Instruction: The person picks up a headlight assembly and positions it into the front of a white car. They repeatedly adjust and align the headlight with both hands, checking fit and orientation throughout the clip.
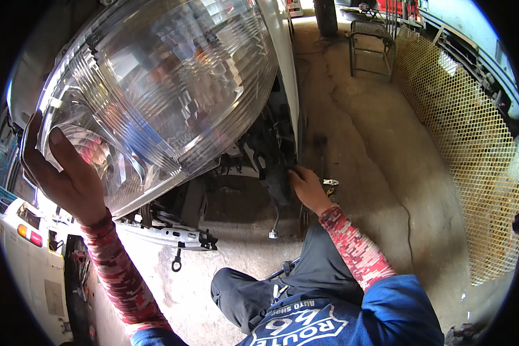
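Note:
A large clear headlight [173,86] fills the upper left, set in the front corner of a vehicle. My left hand [69,170] lies against its left side, fingers stretched out and apart, some reaching round the outer edge. Lower down and to the right, my right hand [310,189] is at the edge of a black plastic part [271,167] below the fender [291,75]. Its fingers are bent against that part, and their tips are partly hidden. A cable with a pale connector [273,233] hangs beneath the black part.
A metal crossmember [173,237] with a hanging tow eye [176,265] runs below the headlight. Pliers [330,182] lie on the floor beside my right hand. A yellowish mesh panel [461,155] stands at the right; a metal stool [372,49] is farther back. Another white vehicle [29,271] is at the left.

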`<state>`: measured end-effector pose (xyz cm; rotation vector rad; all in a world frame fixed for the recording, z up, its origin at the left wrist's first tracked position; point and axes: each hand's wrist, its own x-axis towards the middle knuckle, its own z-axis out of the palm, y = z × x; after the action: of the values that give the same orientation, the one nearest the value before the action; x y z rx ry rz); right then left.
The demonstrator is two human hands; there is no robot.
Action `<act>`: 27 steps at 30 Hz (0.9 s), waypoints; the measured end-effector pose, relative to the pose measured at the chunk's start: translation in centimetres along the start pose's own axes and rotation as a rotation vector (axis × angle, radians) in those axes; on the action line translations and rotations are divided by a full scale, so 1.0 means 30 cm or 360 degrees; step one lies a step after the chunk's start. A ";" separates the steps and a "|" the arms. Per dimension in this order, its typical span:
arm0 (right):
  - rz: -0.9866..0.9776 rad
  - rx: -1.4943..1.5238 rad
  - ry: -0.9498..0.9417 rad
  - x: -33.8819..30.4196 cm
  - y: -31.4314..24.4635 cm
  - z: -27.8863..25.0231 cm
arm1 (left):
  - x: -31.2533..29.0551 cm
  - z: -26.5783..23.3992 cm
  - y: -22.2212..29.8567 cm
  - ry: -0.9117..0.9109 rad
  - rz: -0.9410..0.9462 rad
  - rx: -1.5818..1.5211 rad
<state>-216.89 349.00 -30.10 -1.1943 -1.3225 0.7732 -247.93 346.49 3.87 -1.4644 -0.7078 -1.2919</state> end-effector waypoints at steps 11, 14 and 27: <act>-0.0096 -0.0099 0.0279 -0.014 -0.003 -0.048 | -0.015 -0.001 -0.009 0.0010 -0.0047 -0.0010; -0.0192 -0.0013 0.0266 0.057 -0.082 -0.048 | -0.010 -0.005 -0.011 -0.0023 -0.0032 0.0011; -0.0168 0.0279 0.0687 0.165 -0.080 -0.251 | -0.008 -0.006 -0.005 -0.0022 -0.0017 -0.0023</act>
<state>-209.33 351.49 -25.23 -1.0681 -0.9326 0.5070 -248.18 346.41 3.67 -1.4843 -0.7175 -1.2988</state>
